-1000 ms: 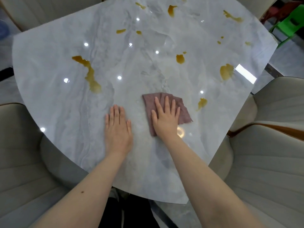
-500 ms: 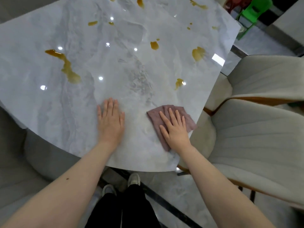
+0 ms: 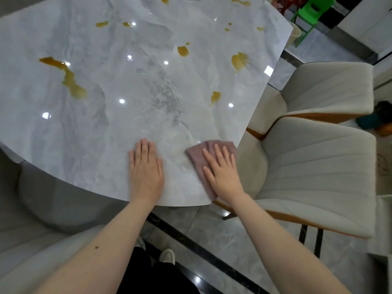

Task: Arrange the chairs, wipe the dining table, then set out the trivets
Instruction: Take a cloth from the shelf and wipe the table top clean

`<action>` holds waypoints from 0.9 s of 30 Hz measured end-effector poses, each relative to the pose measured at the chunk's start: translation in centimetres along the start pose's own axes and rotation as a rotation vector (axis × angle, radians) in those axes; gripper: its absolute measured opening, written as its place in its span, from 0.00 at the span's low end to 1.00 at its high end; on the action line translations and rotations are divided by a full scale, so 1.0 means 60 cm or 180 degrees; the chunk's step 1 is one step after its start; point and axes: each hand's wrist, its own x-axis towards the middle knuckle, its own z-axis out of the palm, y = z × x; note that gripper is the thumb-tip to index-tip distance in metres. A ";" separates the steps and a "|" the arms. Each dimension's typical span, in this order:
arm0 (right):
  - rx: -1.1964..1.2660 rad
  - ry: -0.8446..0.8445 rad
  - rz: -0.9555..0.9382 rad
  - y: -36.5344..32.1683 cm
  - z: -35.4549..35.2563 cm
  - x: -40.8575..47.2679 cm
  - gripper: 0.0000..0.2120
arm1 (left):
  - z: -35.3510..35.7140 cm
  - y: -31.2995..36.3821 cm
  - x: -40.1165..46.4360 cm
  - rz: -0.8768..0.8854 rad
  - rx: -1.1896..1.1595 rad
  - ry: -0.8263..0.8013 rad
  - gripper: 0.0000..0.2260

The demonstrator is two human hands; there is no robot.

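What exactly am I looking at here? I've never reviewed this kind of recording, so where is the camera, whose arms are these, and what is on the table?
There is no machine: a person wears a wide-angle camera on the head, looking forward and down, so the two bare arms entering from the bottom are their own. The left hand lies flat on the marble table with straight fingers and holds nothing. The right hand presses flat on a pink cloth near the table's edge; it is not gripped. Amber spills are on the tabletop, such as a long streak at left and a blot farther right. Two cream chairs stand at the right, one near and one beyond. A green chair is in the background.
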 end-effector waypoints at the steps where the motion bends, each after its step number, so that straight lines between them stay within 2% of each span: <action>1: 0.0027 0.0055 0.0232 0.002 -0.003 0.020 0.29 | 0.000 0.001 0.000 -0.0020 -0.0034 0.0013 0.23; 4: 0.0123 0.0110 0.0718 -0.035 0.002 0.056 0.26 | 0.000 0.003 -0.002 -0.0050 -0.0176 0.0101 0.22; 6: 0.0176 0.0111 0.0742 -0.069 0.006 0.058 0.26 | -0.001 0.000 0.002 -0.0061 -0.0354 0.0134 0.23; 8: 0.0160 0.0115 0.0497 -0.100 0.014 0.043 0.26 | -0.004 -0.004 0.003 -0.0099 -0.0641 0.0199 0.24; 11: 0.0119 0.0006 -0.0265 -0.132 0.026 0.006 0.27 | -0.020 -0.008 -0.001 -0.0160 -0.1109 0.0190 0.22; 14: 0.0259 -0.0088 -0.0900 -0.125 0.018 -0.003 0.29 | -0.036 -0.030 -0.007 -0.0198 -0.1093 0.0251 0.24; 16: 0.0363 -0.0075 -0.0792 -0.122 0.010 0.010 0.31 | -0.043 -0.052 -0.010 -0.0240 -0.0864 0.0333 0.24; 19: 0.0230 -0.0093 -0.0246 -0.163 0.014 0.035 0.35 | -0.056 -0.082 -0.021 -0.0535 -0.0570 0.0325 0.20; 23: 0.0108 -0.0075 0.0310 -0.234 0.024 0.077 0.30 | -0.072 -0.126 -0.026 -0.0731 -0.0212 0.0272 0.24; 27: 0.0077 -0.0075 0.0373 -0.294 0.028 0.123 0.29 | -0.096 -0.173 0.000 -0.1059 -0.0112 0.0258 0.22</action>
